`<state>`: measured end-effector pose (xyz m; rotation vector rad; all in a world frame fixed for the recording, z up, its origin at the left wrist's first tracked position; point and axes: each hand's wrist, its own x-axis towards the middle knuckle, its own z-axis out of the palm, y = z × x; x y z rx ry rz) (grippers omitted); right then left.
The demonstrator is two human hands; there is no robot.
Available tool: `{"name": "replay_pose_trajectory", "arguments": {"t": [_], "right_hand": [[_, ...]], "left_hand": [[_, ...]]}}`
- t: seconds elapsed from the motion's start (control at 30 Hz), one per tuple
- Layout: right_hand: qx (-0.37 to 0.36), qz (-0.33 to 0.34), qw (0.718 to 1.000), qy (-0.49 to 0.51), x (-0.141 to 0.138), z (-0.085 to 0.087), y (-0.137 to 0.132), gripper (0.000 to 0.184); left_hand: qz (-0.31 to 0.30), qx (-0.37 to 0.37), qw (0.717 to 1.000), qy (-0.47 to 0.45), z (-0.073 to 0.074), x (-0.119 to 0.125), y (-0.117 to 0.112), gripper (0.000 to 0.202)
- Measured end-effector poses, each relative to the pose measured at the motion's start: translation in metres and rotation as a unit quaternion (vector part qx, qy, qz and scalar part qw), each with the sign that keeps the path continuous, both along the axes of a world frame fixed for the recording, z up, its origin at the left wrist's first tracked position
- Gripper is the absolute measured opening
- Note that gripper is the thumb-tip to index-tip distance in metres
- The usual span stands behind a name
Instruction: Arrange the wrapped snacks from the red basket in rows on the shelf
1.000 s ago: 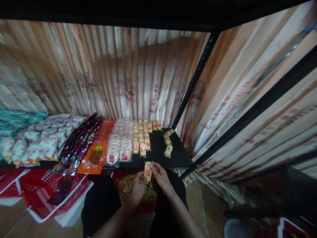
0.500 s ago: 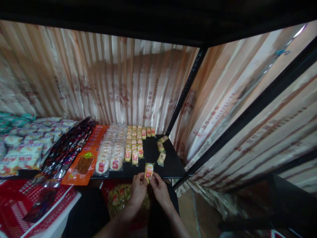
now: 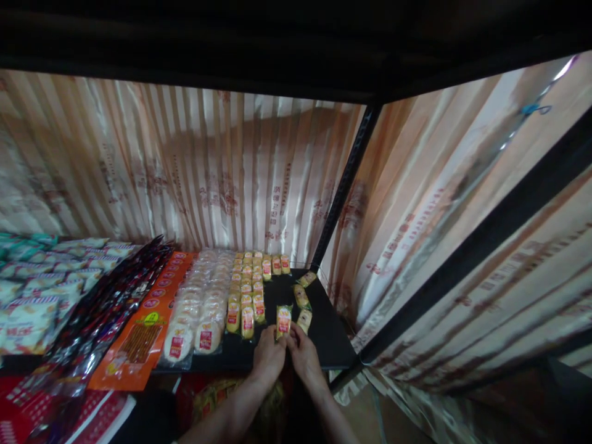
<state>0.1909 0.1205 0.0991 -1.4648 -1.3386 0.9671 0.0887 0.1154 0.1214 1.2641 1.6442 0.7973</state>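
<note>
My left hand [image 3: 269,357] and my right hand [image 3: 303,356] together pinch a small yellow snack packet [image 3: 283,320] with a red label, held upright over the front part of a black shelf [image 3: 326,336]. Just left of it lie rows of the same yellow packets [image 3: 248,290]. A few loose yellow packets [image 3: 303,299] lie to its right on the bare shelf.
Left of the yellow rows lie round white packets [image 3: 201,308], orange packs [image 3: 148,320], dark shiny packs [image 3: 111,302] and white bags [image 3: 32,302]. Striped plastic sheeting [image 3: 222,172] closes the back and right. A black post [image 3: 342,185] stands at the corner. A bag of packets [image 3: 217,401] is below.
Both hands have carried the yellow packet forward from below the shelf's front edge to above the shelf, beside the rows. The view has tipped downward and shifted right.
</note>
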Motion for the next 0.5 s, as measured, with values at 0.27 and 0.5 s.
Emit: {"name": "replay_pose_trajectory", "arguments": {"t": [0.27,0.5], "right_hand": [[0.016,0.006,1.0,0.02,-0.001,-0.006,0.047,0.037],[0.015,0.012,1.0,0.012,-0.009,0.0,0.084,0.034]], "left_hand": [[0.023,0.023,0.999,0.016,0.017,0.016,0.034,0.035],[0.082,0.049,0.995,0.007,0.012,0.048,0.07,0.037]]}}
